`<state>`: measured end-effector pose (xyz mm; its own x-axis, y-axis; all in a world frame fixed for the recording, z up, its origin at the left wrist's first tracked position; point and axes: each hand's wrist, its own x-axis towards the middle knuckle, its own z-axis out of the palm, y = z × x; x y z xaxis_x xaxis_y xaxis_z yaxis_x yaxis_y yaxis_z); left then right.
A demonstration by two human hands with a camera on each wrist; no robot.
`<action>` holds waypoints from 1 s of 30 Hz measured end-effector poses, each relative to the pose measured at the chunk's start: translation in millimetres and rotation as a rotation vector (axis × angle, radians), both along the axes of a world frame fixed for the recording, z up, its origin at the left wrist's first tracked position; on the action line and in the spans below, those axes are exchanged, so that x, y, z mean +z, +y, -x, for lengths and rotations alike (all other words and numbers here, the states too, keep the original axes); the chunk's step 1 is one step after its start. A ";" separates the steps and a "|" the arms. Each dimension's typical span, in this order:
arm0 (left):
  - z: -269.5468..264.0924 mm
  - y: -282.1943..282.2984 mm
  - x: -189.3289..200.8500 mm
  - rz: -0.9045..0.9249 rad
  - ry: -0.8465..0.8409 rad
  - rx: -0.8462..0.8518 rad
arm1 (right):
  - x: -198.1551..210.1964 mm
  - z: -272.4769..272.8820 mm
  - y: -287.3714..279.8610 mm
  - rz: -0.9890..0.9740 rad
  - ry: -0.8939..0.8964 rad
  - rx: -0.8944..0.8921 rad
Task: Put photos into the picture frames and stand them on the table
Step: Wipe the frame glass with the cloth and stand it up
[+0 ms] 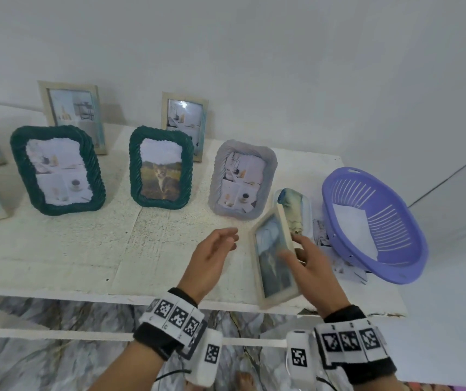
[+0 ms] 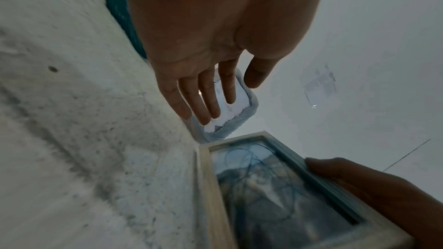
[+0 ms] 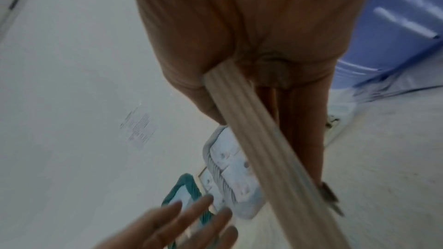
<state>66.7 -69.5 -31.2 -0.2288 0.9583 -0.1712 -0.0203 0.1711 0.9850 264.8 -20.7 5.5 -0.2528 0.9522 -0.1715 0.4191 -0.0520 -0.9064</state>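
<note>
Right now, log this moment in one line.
right hand: grips pale wooden photo frame, tilted over white table | left hand: open, empty | standing: not yet

Two green rope frames (image 1: pixel 56 170), one grey rope frame (image 1: pixel 243 179), five wooden frames (image 1: pixel 72 114), one purple basket (image 1: pixel 373 224).

— What's the table (image 1: pixel 56 249) like?
— Rough, speckled, matt white. The held frame (image 1: pixel 272 258) is pale ribbed wood with glossy glazing.
— And at two o'clock from it?
— A slotted basket (image 1: pixel 395 266) of smooth lilac plastic. The dark green frames (image 1: pixel 17 153) have a rope-twist texture.
</note>
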 end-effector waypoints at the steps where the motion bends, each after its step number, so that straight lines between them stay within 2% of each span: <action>1: 1.3 -1.1 -4.5 0.022 0.024 0.018 | 0.4 -3.4 -0.4 0.019 0.075 -0.033; 4: 2.3 -2.8 -8.0 0.059 0.038 0.026 | -0.2 -4.6 -7.1 0.118 0.347 -0.107; 7: -1.7 -2.3 2.0 0.049 -0.148 0.033 | -4.8 4.4 -12.8 0.312 0.610 -0.140; 9: -0.4 -3.2 3.8 0.020 -0.183 0.104 | -7.2 13.2 -15.7 0.387 0.682 -0.110; 11: 3.4 -4.4 1.1 -0.010 -0.177 0.185 | -8.6 19.6 -15.2 0.407 0.662 -0.049; 14: 13.2 -7.5 0.1 -0.068 -0.114 0.276 | -5.6 23.4 1.9 0.246 0.373 -0.012; 16: 19.6 -10.9 3.2 -0.104 -0.025 0.282 | -5.1 23.4 27.9 0.011 0.096 -0.053; 19: 26.4 -15.6 1.4 -0.136 0.015 0.287 | -7.8 25.3 74.7 -0.273 -0.327 -0.129; 22: 28.5 -19.6 1.1 -0.143 0.017 0.298 | -14.5 27.6 114.5 -0.410 -0.652 -0.134; 24: 30.5 -22.0 -1.5 -0.138 0.021 0.302 | -20.2 28.4 132.6 -0.388 -0.879 -0.060; 26: 34.3 -23.7 -5.5 -0.143 0.031 0.308 | -29.7 28.2 145.3 -0.310 -0.969 -0.021; 30: 37.9 -27.0 -6.7 -0.167 0.060 0.312 | -47.9 27.6 158.8 -0.216 -0.880 -0.011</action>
<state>28.8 -96.5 -37.9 -0.5195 0.8544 0.0047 0.0126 0.0022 0.9999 237.2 138.0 -42.5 -0.1054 0.9877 -0.1153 0.9656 0.0740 -0.2491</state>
